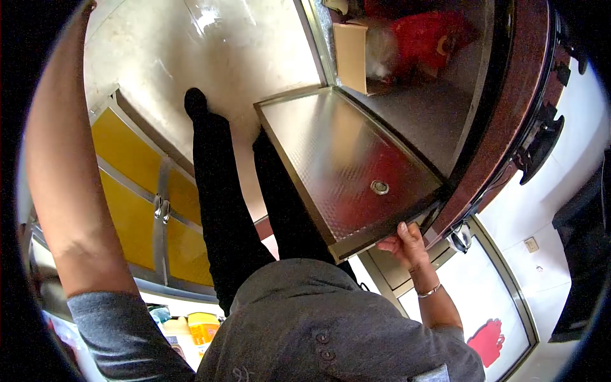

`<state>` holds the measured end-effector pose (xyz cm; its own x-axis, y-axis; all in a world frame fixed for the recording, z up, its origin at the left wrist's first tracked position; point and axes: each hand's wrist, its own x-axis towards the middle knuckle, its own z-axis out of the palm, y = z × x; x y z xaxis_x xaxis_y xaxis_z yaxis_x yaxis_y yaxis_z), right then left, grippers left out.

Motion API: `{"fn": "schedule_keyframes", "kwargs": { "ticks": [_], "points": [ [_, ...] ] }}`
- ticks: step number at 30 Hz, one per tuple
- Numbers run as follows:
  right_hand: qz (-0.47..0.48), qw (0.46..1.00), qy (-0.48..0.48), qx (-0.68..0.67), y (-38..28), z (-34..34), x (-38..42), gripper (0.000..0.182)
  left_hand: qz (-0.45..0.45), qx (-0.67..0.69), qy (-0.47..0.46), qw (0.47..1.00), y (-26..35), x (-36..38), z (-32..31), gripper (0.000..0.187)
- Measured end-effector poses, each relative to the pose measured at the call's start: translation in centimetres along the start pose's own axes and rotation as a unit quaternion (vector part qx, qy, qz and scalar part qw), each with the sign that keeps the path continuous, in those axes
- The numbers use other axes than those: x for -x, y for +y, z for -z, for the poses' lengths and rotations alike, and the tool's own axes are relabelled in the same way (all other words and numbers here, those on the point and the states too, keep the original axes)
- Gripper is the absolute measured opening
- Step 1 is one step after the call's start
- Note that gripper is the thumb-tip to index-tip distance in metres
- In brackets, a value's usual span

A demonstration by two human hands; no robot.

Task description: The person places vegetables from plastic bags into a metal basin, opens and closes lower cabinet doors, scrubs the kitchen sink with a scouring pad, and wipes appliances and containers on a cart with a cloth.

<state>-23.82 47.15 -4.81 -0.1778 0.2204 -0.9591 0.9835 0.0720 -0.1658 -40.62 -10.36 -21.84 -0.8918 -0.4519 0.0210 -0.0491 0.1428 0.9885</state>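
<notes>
My right hand [407,247], with a bracelet at the wrist, holds the top edge of a metal-framed cabinet door [318,162]. Its thumb lies over the frame and its fingers are curled. The door is swung out, with a shiny textured panel and a small round fitting [379,187]. Behind it, the cabinet interior [420,114] shows an open cardboard box [351,56] and a red bag [433,39]. My left forearm [70,159] stretches up along the left side; the left hand lies beyond the visible picture.
Yellow-panelled cabinet doors [130,191] with metal handles stand on the left. A dark red countertop edge [496,146] runs along the right, above the opened cabinet. Bottles and an orange-yellow container [203,330] are at lower left. My legs stand on the shiny pale floor [254,44].
</notes>
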Motion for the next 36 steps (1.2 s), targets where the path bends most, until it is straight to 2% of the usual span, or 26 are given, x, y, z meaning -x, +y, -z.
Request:
{"fn": "schedule_keyframes", "kwargs": {
  "ticks": [3,4,7,9,11,13,14,15,16,17,18,19,20,21,22,23,25,27,28,31,32,35,36],
  "points": [
    [0.020,1.000,-0.010,-0.008,0.4,0.8,-0.1,0.021,0.011,0.058,0.060,0.996,-1.0,-0.1,-1.0,0.008],
    [0.030,1.000,0.002,-0.002,0.4,0.3,0.0,0.023,-0.015,0.039,0.053,0.998,-0.9,0.4,-1.2,0.007],
    [0.039,0.998,-0.038,0.031,0.7,1.1,-0.7,0.035,-0.083,-0.046,0.047,0.994,0.5,2.6,-2.5,0.004],
    [0.053,0.999,-0.006,0.013,0.1,-0.6,-0.2,0.027,-0.117,-0.133,0.045,0.983,1.5,4.2,-3.4,0.005],
    [0.068,0.998,0.003,-0.004,-0.1,-1.3,-0.5,0.026,0.036,0.033,0.131,0.990,-0.9,2.6,-4.3,0.015],
    [0.086,0.996,-0.005,-0.021,0.1,-0.9,-0.9,0.029,-0.011,0.165,0.150,0.975,-0.2,4.8,-7.4,0.026],
    [0.105,0.993,0.023,-0.049,0.1,-1.3,-1.1,0.033,-0.058,-0.299,0.019,0.952,-3.6,5.2,-5.9,0.021],
    [0.115,0.991,0.014,-0.069,-0.2,-1.8,-1.1,0.034,-0.199,-0.669,-0.019,0.716,-7.0,5.6,-4.4,0.019],
    [0.107,0.989,0.008,-0.100,-0.6,-2.1,-1.0,0.033,-0.092,-0.333,0.026,0.938,-7.8,6.5,-6.5,0.019],
    [0.099,0.986,0.001,-0.132,-1.0,-2.2,-1.0,0.032,-0.070,-0.162,0.106,0.979,-5.5,8.2,-10.0,0.023],
    [0.134,0.977,0.000,-0.163,-0.8,-2.5,-1.5,0.029,-0.052,-0.155,0.140,0.977,-5.8,8.8,-12.2,0.023],
    [0.145,0.966,-0.034,-0.214,-0.8,-2.6,-1.7,0.025,-0.020,-0.058,0.139,0.988,-3.9,9.9,-14.9,0.020],
    [0.152,0.957,-0.049,-0.242,-0.6,-2.7,-2.2,0.023,-0.052,-0.043,0.132,0.989,-2.8,10.6,-16.9,0.020],
    [0.160,0.947,-0.064,-0.269,-0.5,-2.8,-2.6,0.022,0.015,-0.151,0.108,0.983,-0.5,11.5,-18.5,0.020],
    [0.169,0.934,-0.102,-0.298,-0.5,-3.0,-2.6,0.017,0.044,-0.229,0.046,0.971,0.5,11.8,-19.3,0.028],
    [0.183,0.910,-0.174,-0.329,0.0,-2.4,-3.1,0.012,0.032,-0.136,0.043,0.989,1.4,12.5,-20.9,0.036],
    [0.194,0.905,-0.241,-0.291,-2.2,-3.4,-1.2,0.005,0.039,-0.075,-0.079,0.993,4.0,13.9,-22.2,0.047],
    [0.220,0.874,-0.310,-0.303,-1.8,-2.4,-3.3,0.023,0.107,0.069,-0.143,0.982,7.5,15.8,-23.5,0.054],
    [0.221,0.871,-0.314,-0.309,-2.7,-2.6,-3.3,0.026,0.096,0.067,-0.218,0.969,8.5,16.2,-23.5,0.053],
    [0.267,0.849,-0.334,-0.311,-4.7,-3.1,-4.5,0.036,0.220,0.143,-0.173,0.949,9.6,17.3,-24.7,0.052],
    [0.291,0.839,-0.340,-0.309,-5.1,-3.1,-5.3,0.040,0.266,0.199,-0.117,0.936,8.5,17.6,-25.1,0.055],
    [0.378,0.800,-0.353,-0.305,-7.4,-3.3,-7.4,0.049,0.406,0.338,0.047,0.848,7.9,17.7,-26.5,0.069],
    [0.412,0.792,-0.341,-0.295,-8.4,-3.5,-7.9,0.050,0.440,0.354,0.053,0.823,8.1,18.1,-27.0,0.071]
  ]
}}
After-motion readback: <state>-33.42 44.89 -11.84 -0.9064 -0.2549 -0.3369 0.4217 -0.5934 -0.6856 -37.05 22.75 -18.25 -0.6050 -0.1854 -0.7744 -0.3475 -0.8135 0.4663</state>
